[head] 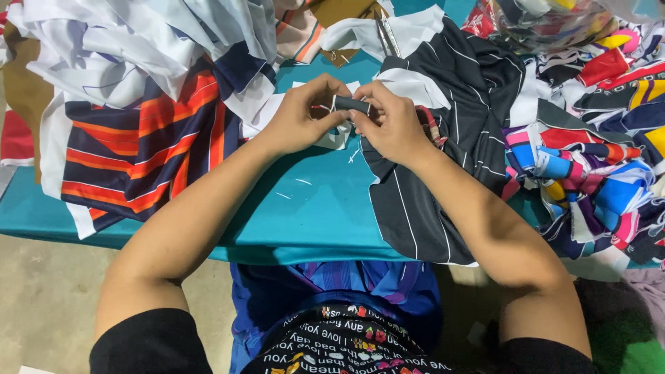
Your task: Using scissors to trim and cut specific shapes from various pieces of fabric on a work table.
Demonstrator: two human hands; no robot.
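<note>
A teal surface [305, 208] crowded with cut sportswear fabric fills the view from above, a person seated at its near edge with both forearms stretched over it. To the person's left lies a heap of white, navy and orange striped cloth [145, 138]; to the right, a tumble of multicoloured pieces [589, 180] spills toward the edge. Between them a black garment with thin white stripes [443, 159] drapes across the surface and hangs over the front lip, under the right forearm.

At the centre, the left hand [301, 118] and right hand [391, 125] meet, both pinching a small dark strip of fabric [352, 105] held just above the surface, fingertips closed on its two ends. The strip appears joined to the black garment, though the join is hidden by the fingers. A pair of metal scissors or snips [386, 34] rests on fabric at the far side, well apart from the hands. Short white thread ends [294, 187] lie scattered on the bare teal.

The risks, as judged from this view: the overhanging garment's weight could drag the strip out of the pinch, or pull the whole piece off the front edge. The crowding heaps could slide onto the work area and bury the strip. With so small a piece held only at the fingertips, a slip could let it twist or drop among the scraps, where its dark colour would be hard to pick out.
</note>
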